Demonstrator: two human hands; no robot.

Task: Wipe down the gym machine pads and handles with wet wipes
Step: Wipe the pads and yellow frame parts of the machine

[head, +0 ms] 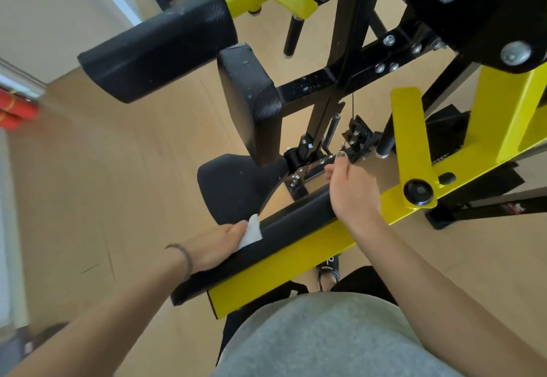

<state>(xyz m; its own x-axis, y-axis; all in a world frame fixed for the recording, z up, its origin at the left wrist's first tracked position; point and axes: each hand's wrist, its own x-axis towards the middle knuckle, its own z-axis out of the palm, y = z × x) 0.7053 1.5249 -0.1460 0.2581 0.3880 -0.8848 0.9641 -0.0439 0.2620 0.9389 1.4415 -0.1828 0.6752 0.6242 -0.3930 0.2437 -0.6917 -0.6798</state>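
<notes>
A yellow and black gym machine fills the view. A long black arm pad (284,225) on a yellow beam (296,264) runs across the lower middle. My left hand (213,246) presses a white wet wipe (251,231) against the pad's left side, fingers wrapped behind the pad. My right hand (352,190) grips the pad's far right end, thumb pointing up toward the metal plate. A black seat (231,187), a back pad (251,101) and a second arm pad (159,45) lie beyond.
Two black handles (293,35) (387,140) hang from yellow arms. A black frame with bolts and a cable pulley (358,135) stands behind my right hand. Light wood floor (103,184) spreads to the left. A red object (14,110) sits at the left edge.
</notes>
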